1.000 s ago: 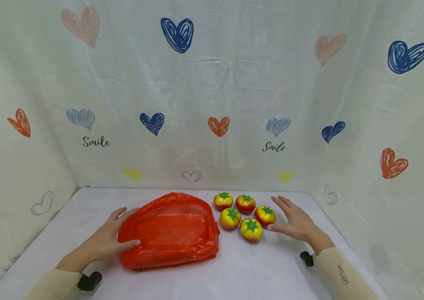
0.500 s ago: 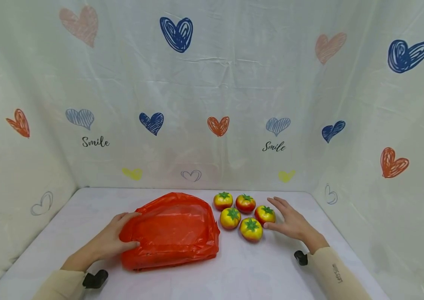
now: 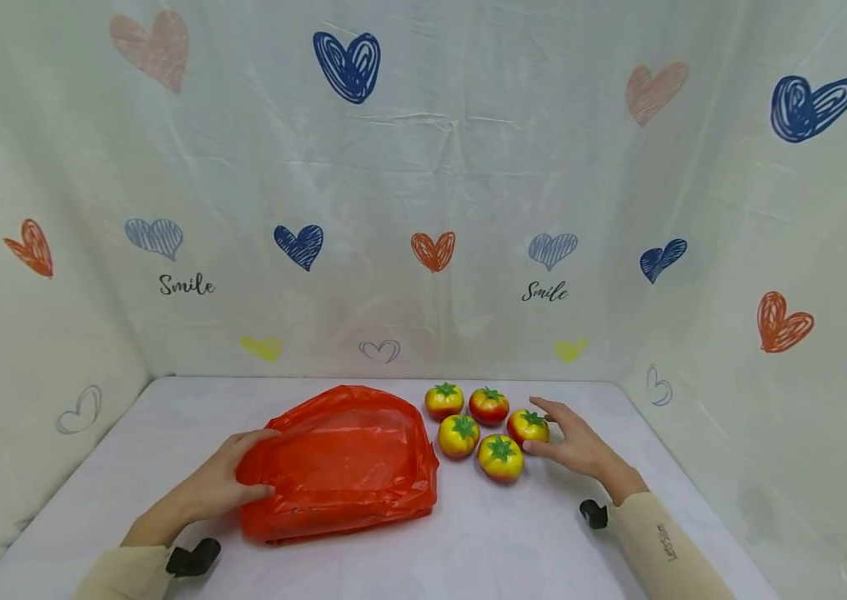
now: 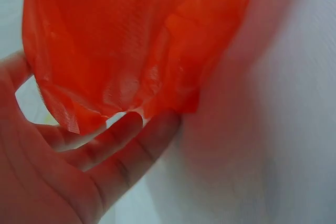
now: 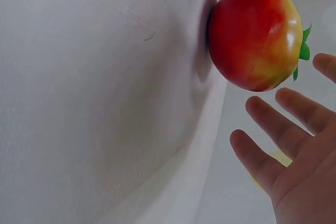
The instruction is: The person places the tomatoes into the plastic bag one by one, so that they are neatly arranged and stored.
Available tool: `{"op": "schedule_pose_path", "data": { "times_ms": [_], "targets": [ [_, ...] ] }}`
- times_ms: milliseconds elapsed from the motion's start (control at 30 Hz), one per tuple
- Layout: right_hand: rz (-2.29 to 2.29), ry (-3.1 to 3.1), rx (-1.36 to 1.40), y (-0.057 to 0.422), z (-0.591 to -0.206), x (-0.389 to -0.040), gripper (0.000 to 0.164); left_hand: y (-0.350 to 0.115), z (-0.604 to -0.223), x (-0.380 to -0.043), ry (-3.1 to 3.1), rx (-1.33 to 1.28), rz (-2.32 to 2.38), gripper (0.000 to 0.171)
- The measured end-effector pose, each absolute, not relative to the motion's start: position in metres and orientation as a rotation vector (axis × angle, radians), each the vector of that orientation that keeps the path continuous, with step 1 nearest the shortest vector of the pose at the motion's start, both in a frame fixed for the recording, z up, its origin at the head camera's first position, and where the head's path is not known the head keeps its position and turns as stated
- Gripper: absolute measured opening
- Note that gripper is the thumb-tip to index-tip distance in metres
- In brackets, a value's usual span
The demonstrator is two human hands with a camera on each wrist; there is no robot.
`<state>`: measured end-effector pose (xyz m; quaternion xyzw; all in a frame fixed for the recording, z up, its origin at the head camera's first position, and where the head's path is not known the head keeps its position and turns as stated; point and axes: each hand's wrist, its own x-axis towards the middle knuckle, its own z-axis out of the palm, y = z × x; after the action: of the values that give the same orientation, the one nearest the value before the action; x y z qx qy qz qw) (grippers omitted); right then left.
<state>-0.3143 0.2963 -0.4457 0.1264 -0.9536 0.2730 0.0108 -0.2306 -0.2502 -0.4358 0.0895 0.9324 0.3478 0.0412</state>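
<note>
A crumpled red plastic bag (image 3: 341,467) lies on the left half of the white table. My left hand (image 3: 217,483) is at its left end, thumb in front and fingers behind, spread and slightly bent; in the left wrist view the fingertips touch the bag (image 4: 126,40). Right of the bag sit several glossy red-and-yellow tomatoes with green leafy tops, among them a front one (image 3: 501,458) and the rightmost tomato (image 3: 528,427). Beside that rightmost tomato my right hand (image 3: 577,442) reaches with spread fingers. In the right wrist view the fingers stand apart from the tomato (image 5: 254,38).
The white table (image 3: 468,550) backs onto a pale curtain (image 3: 461,317) printed with hearts and "Smile". Side curtains enclose it left and right. A black wrist device (image 3: 194,557) sits at the left cuff, another black wrist device (image 3: 593,514) at the right.
My right hand has moved left, closer to the rightmost tomato. My left hand has shifted slightly right against the bag's end. Bag and tomatoes stay in place.
</note>
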Motion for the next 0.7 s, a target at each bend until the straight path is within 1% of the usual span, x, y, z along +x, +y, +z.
{"op": "schedule_pose_path", "data": {
  "times_ms": [167, 400, 700],
  "targets": [
    [0.889, -2.970, 0.395, 0.2967, -0.4491, -0.3180, 0.081, -0.2494, -0.4370, -0.2317, 2.805, 0.246, 1.089, 0.077],
    [0.954, -2.947, 0.387, 0.2951, -0.4520, -0.3200, 0.075, -0.2499, -0.4393, -0.2334, 2.803, 0.278, 1.101, 0.075],
    [1.019, -2.939, 0.326, 0.2916, -0.4541, -0.3208, 0.074, -0.2477, -0.4409, -0.2347, 2.813, 0.276, 1.097, 0.077]
  ]
}}
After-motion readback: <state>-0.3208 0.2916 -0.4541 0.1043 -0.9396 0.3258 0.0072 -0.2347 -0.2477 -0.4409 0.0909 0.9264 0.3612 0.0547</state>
